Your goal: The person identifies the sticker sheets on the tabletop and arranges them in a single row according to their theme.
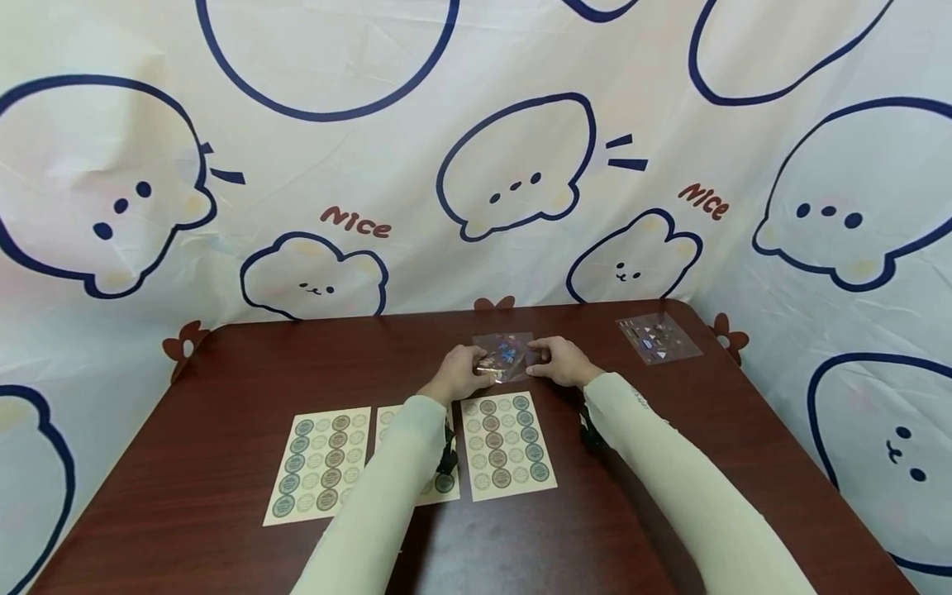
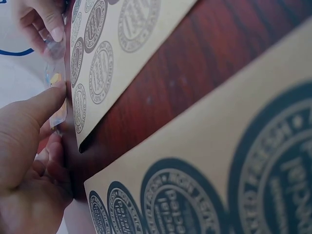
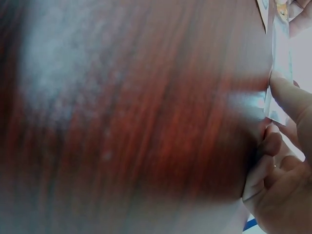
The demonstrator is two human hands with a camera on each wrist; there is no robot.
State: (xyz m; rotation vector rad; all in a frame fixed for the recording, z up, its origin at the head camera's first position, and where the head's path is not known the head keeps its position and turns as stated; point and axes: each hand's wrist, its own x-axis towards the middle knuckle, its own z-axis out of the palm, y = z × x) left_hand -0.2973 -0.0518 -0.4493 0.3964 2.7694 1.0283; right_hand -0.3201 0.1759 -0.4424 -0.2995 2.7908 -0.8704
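Head view: a clear plastic sticker sheet (image 1: pixel 507 351) with a blue print lies just right of the frame's centre, its wider extent running left to right, its side edges pointing toward the top; foreshortening hides which axis is truly longer. The left hand (image 1: pixel 457 376) pinches its left edge, thumb and fingers nearly together with only the film between. The right hand (image 1: pixel 565 361) likewise pinches the right edge, thumb over it and fingers curled at the edge. Nearer, at lower centre-left, sheets of round labels (image 1: pixel 509 446) lie on the brown table (image 1: pixel 521 545); another clear sheet (image 1: pixel 658 337) lies at right.
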